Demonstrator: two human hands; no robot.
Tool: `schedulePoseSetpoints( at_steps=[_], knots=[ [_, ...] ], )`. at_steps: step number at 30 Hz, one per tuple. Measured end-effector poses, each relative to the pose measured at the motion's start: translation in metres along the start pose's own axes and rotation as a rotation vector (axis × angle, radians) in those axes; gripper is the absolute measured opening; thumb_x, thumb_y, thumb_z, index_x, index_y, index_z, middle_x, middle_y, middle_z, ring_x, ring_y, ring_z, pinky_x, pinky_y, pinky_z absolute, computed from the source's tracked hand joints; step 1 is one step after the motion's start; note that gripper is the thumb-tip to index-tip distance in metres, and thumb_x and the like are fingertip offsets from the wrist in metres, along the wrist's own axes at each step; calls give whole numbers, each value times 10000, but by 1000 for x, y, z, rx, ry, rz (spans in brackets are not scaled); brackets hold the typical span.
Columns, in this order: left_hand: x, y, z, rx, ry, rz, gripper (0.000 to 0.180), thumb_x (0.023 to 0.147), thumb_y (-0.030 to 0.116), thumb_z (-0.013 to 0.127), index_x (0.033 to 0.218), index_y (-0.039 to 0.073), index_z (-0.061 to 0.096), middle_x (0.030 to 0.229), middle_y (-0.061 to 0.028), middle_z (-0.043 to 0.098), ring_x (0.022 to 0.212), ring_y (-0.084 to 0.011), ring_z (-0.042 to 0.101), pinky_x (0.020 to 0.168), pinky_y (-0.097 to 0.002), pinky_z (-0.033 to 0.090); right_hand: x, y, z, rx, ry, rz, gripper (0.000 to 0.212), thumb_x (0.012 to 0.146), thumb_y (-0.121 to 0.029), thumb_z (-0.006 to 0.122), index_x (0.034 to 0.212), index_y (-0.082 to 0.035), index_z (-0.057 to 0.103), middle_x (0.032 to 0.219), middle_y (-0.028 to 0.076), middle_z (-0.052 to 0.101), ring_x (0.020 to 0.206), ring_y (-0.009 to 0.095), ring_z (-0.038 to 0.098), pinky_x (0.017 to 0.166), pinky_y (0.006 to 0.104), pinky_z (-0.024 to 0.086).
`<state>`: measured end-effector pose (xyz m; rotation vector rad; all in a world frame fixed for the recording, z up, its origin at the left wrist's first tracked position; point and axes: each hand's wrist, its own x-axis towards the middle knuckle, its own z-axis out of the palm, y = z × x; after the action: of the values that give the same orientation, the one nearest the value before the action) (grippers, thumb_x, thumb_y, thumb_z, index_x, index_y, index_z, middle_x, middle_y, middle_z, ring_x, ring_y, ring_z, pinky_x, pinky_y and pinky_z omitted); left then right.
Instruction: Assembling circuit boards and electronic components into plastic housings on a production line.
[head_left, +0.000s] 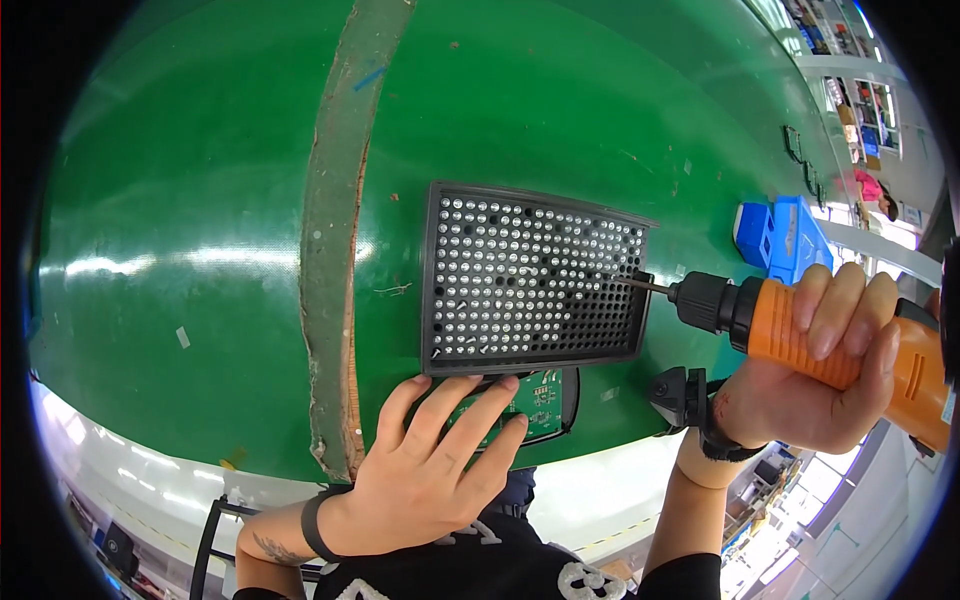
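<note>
My right hand (845, 345) is wrapped round the body of an orange electric screwdriver (800, 335) with a black nose. Its long thin bit reaches left over a black tray (430, 280), the tip at the right part of the screw grid. Rows of silver screw heads (500, 270) fill most of the tray's holes; many holes at the lower right hold none. My left hand (430, 470) lies with fingers spread over a green circuit board (545, 405) in a black housing, against the tray's near edge. The fingers cover the board's left part.
Blue plastic bins (795, 240) stand at the right on the green work surface (540, 90). A worn raised strip (335, 200) runs across it, left of the tray. A black device (680, 398) is strapped at my right wrist. Far right, another person (875, 190) is in view.
</note>
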<state>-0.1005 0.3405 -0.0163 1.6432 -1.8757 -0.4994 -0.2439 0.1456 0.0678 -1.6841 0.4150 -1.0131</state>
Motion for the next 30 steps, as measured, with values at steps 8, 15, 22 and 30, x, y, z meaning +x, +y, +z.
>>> schedulePoseSetpoints(
  at_steps=[8,15,22,30],
  knots=[
    [7,2,-2,-56,28,-80,223,682,132,608,894,65,608,1112,-103,548,1006,-264,492,856,-430,363,-15,-13,1,30,-75,-124,198,825,-208,492,704,-124,360,633,7,421,571,94,407,581,237,334],
    [8,0,0,-131,58,-102,321,561,81,712,868,78,617,1073,-85,559,950,-297,479,798,-435,336,-53,-27,36,291,-26,-452,233,830,-127,509,1042,-58,439,602,19,500,442,108,478,401,242,419],
    [10,0,2,-94,45,-95,331,544,88,719,860,96,620,1050,-71,575,935,-290,481,785,-422,329,-80,-29,51,338,43,-440,315,849,-137,485,1153,-52,476,591,24,532,404,112,511,346,246,453],
    [10,0,1,-96,37,-107,344,532,86,720,863,101,626,1047,-71,580,932,-285,483,781,-414,323,-76,-18,54,404,35,-509,246,857,-165,457,1067,-54,522,571,25,535,405,117,525,354,247,463]
  ],
)
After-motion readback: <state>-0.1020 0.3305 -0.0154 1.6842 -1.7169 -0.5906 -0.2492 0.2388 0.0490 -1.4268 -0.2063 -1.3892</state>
